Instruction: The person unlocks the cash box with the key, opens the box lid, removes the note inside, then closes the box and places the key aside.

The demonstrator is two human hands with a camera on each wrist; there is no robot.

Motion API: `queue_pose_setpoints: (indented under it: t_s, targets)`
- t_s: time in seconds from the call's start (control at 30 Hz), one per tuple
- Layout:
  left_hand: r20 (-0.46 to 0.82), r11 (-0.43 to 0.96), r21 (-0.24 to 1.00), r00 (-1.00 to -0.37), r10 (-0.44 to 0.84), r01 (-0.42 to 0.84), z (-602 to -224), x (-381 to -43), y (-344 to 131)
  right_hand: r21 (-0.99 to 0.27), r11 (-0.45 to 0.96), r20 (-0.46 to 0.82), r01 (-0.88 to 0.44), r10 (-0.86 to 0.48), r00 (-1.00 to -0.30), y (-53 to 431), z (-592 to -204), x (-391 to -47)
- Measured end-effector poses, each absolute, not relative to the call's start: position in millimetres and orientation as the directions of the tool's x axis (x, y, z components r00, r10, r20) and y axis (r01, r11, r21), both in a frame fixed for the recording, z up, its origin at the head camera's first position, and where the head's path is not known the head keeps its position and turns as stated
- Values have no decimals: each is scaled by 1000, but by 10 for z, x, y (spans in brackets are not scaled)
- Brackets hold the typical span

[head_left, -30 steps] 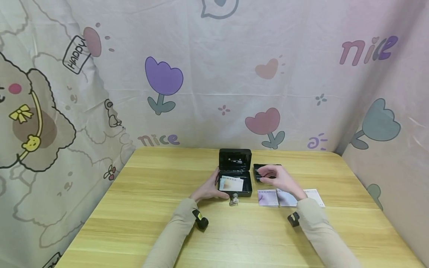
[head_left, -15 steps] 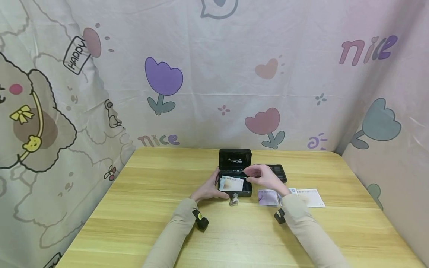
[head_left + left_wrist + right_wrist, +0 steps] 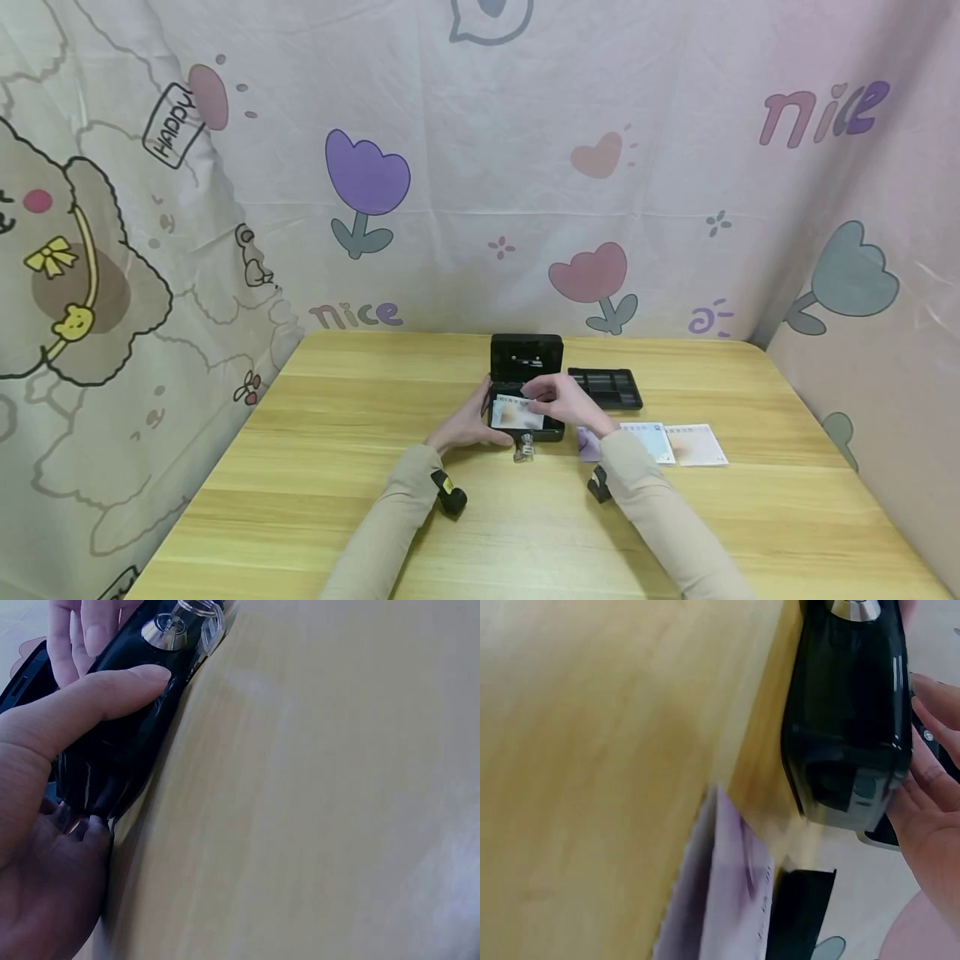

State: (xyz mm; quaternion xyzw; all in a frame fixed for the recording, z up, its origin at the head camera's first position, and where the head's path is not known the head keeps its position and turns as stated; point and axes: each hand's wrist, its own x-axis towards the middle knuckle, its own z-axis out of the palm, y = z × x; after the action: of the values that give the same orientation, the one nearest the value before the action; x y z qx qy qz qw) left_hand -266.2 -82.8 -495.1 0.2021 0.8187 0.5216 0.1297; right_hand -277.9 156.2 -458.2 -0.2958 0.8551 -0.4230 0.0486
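A small black cash box [image 3: 551, 435] stands on the table with its lid [image 3: 527, 350] raised. My left hand [image 3: 465, 423] grips its left side, thumb across the front beside the round silver lock [image 3: 165, 631]. Keys [image 3: 524, 450] hang from the lock. Inside the box lies a pale printed banknote [image 3: 516, 413]. My right hand [image 3: 567, 403] is over the box's right half, fingers bent loosely down near the note's right end. In the left wrist view its fingers [image 3: 84, 634] hang behind the box front; whether the tips touch the note is hidden.
A black compartment tray [image 3: 613, 388] sits right of the box. Before it lie a purple note [image 3: 588, 445], partly behind my right wrist, a bluish note [image 3: 651, 442] and a pale note [image 3: 697, 445]. A printed cloth [image 3: 480, 167] hangs behind the table.
My right hand has moved left from the black tray to over the cash box, uncovering the tray. My left hand and the box have stayed in place.
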Motion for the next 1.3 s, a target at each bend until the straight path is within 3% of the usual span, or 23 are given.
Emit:
queue_pose_setpoints:
  t_s: [0.8, 1.3]
  targets:
    - [-10, 381, 906, -888, 460, 187, -4961, -2651, -824, -725, 550, 37, -414, -570, -821, 1423, -4571, -2878]
    - [-10, 376, 908, -888, 460, 184, -4938, -2637, -823, -751, 530, 45, -393, -553, -832, 1425, -4593, -2895]
